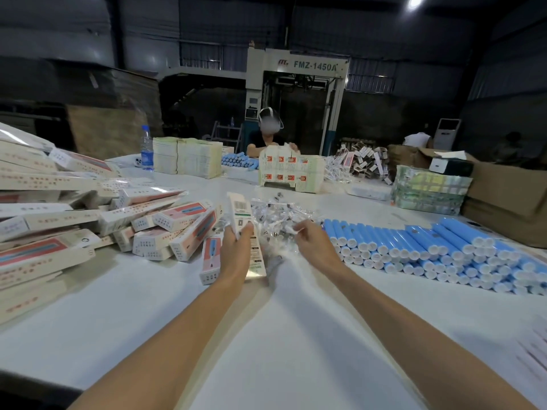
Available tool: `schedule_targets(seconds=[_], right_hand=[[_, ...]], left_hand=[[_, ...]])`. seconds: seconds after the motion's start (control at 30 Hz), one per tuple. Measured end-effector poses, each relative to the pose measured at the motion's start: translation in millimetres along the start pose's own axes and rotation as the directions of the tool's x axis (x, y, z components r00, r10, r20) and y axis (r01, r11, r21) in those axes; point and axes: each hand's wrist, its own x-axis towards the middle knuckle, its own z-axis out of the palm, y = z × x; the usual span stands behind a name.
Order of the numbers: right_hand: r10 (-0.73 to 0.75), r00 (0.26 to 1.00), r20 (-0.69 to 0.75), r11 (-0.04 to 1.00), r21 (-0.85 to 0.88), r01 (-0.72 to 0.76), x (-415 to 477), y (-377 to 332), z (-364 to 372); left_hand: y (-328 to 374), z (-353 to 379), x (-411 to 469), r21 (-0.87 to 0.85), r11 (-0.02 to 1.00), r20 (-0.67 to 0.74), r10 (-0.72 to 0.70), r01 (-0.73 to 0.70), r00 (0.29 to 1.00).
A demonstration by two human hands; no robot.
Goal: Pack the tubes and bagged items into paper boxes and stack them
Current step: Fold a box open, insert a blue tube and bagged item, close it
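Our forearms [177, 350] cross the desk [266, 329]: left grip [235, 251] holds a paper box [240, 213], right grip [307, 241] pinches a bagged item [291, 229] off the pile [275, 211]; slick plastic may slip or drag neighbours along.

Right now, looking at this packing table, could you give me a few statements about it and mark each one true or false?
1. The left hand grips a paper box. True.
2. The blue tubes are stacked on the person's left. False: they lie on the right, and the packed boxes are heaped on the left.
3. The right hand picks at the bagged items. True.
4. The water bottle lies on its side. False: it stands upright on the table.
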Motion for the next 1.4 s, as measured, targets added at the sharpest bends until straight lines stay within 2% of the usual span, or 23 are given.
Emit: schedule_targets(seconds=[0.13, 0.23, 0.33, 0.4, 0.47, 0.57, 0.67, 0.7, 0.73, 0.77, 0.83, 0.9, 0.97, 1.0, 1.07, 1.13, 1.23, 1.4], right_hand=[[-0.160, 0.977, 0.144, 0.970, -0.161, 0.183, -14.5, 15.9, 39.2], [-0.258, 0.943, 0.212, 0.894, -0.317, 0.316, -19.1, 20.7, 52.4], [-0.283, 0.931, 0.230, 0.884, -0.315, 0.346, -20.3, 23.2, 48.6], [-0.349, 0.904, 0.246, 0.853, -0.315, 0.416, -22.8, 25.8, 42.0], [-0.455, 0.838, 0.300, 0.787, -0.304, 0.536, -25.8, 28.6, 35.7], [-0.520, 0.745, 0.418, 0.689, -0.310, 0.655, -28.7, 27.3, 26.1], [-0.573, 0.667, 0.476, 0.482, -0.462, 0.745, -32.1, 22.6, 17.7], [-0.569, 0.662, 0.489, 0.415, -0.524, 0.744, -35.2, 21.1, 14.7], [-0.574, 0.670, 0.470, 0.394, -0.558, 0.730, -39.4, 21.8, 12.4], [-0.577, 0.702, 0.418, 0.428, -0.577, 0.696, -44.0, 22.4, 9.4], [-0.505, 0.845, 0.174, 0.686, -0.514, 0.515, -52.8, 22.4, -1.7], [-0.273, 0.957, -0.098, 0.916, -0.331, 0.227, -56.1, 23.1, -22.1], [-0.127, 0.932, -0.340, 0.989, -0.120, 0.091, -54.1, 26.8, -47.6], [-0.076, 0.906, -0.417, 0.996, 0.001, 0.084, -52.3, 27.2, -60.1], [-0.004, 0.883, -0.469, 0.955, 0.262, 0.143, -50.3, 17.3, -80.9], [-0.037, 0.880, -0.474, 0.874, 0.411, 0.258, -49.3, 1.1, -94.1], [-0.127, 0.870, -0.477, 0.818, 0.446, 0.364, -45.3, -22.4, -103.4], [-0.252, 0.865, -0.434, 0.828, 0.366, 0.425, -38.2, -51.5, -105.4]], left_hand=[[-0.8, 0.5, 1.7, -0.021, 1.000, -0.034, -0.022, 0.022, 0.999], [-1.2, 2.2, 1.6, -0.021, 1.000, -0.023, -0.019, 0.018, 1.000], [-1.1, 2.7, 0.9, -0.022, 1.000, -0.014, -0.019, 0.019, 1.000], [-0.5, 3.8, -0.5, -0.013, 1.000, -0.004, -0.021, 0.021, 1.000], [0.4, 5.2, -1.5, -0.003, 1.000, 0.008, -0.020, 0.020, 1.000], [1.3, 7.1, -3.4, -0.086, 0.996, 0.043, -0.032, 0.036, 0.999], [3.9, 8.7, -5.7, -0.156, 0.986, 0.108, -0.050, 0.066, 0.993], [4.7, 9.3, -6.3, -0.182, 0.980, 0.137, -0.055, 0.079, 0.989], [5.3, 9.8, -7.7, -0.197, 0.976, 0.169, -0.062, 0.095, 0.984], [5.5, 10.7, -9.2, -0.194, 0.975, 0.200, -0.065, 0.105, 0.978], [5.4, 11.6, -13.9, -0.135, 0.986, 0.252, -0.061, 0.098, 0.966], [5.6, 13.3, -20.6, -0.069, 0.995, 0.314, -0.044, 0.069, 0.948], [5.7, 17.4, -27.8, 0.003, 1.000, 0.389, -0.020, 0.021, 0.921], [5.8, 19.9, -32.0, 0.034, 0.999, 0.423, -0.014, -0.001, 0.906], [6.1, 25.3, -38.8, 0.081, 0.996, 0.478, -0.003, -0.041, 0.878], [4.3, 29.5, -44.2, 0.115, 0.991, 0.522, 0.000, -0.071, 0.853], [4.7, 33.7, -51.2, 0.116, 0.990, 0.555, 0.002, -0.079, 0.832], [8.3, 35.5, -53.2, 0.097, 0.992, 0.573, 0.013, -0.083, 0.819]])
